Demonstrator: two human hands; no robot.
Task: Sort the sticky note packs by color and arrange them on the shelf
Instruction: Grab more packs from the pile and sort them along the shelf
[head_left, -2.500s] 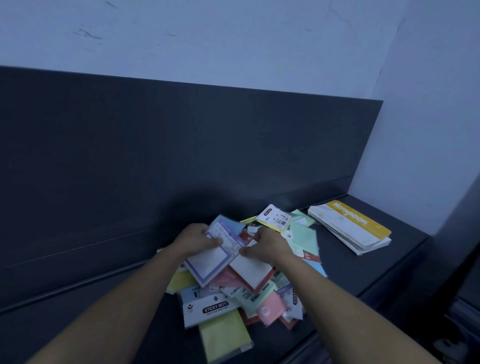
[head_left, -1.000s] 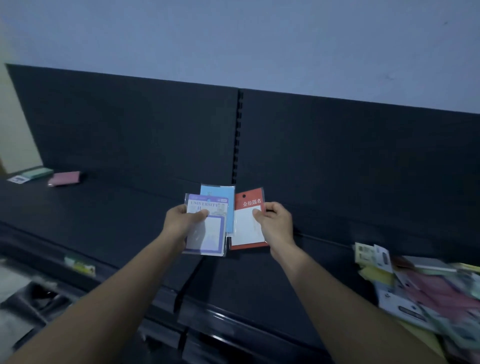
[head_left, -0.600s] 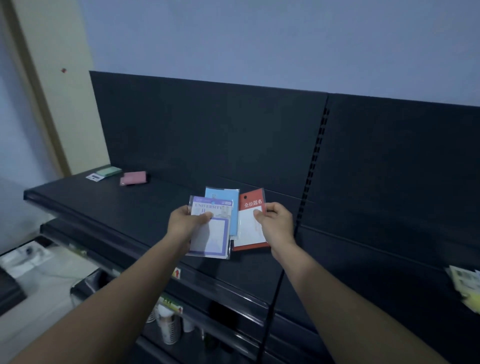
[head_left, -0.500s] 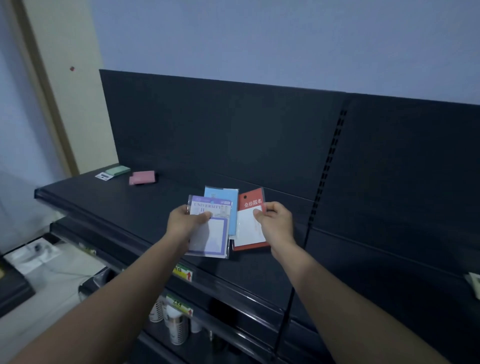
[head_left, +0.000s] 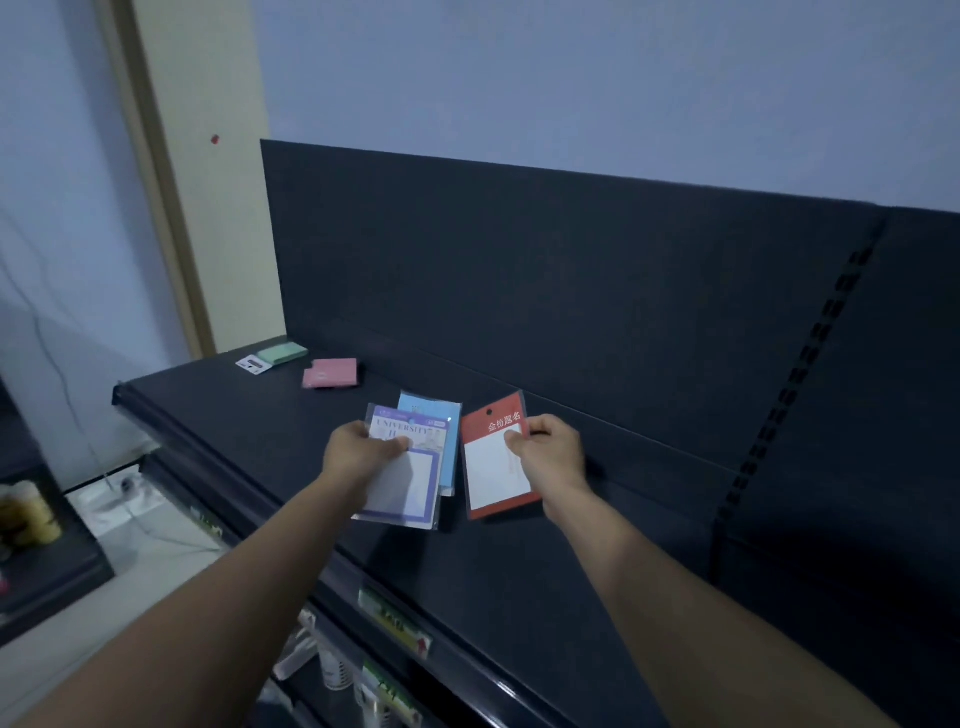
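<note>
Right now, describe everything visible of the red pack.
The red pack is flat and rectangular: a red border round a white panel, white characters and a punched hole at its top. The right hand pinches its right edge, holding it slightly tilted above the dark shelf.

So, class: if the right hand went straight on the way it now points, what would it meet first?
Probably the dark back panel of the black metal shelf, low down. The right hand, pinching the red-and-white sticky note pack, points forward and slightly left; nothing seems between, though depth is unclear.
</note>
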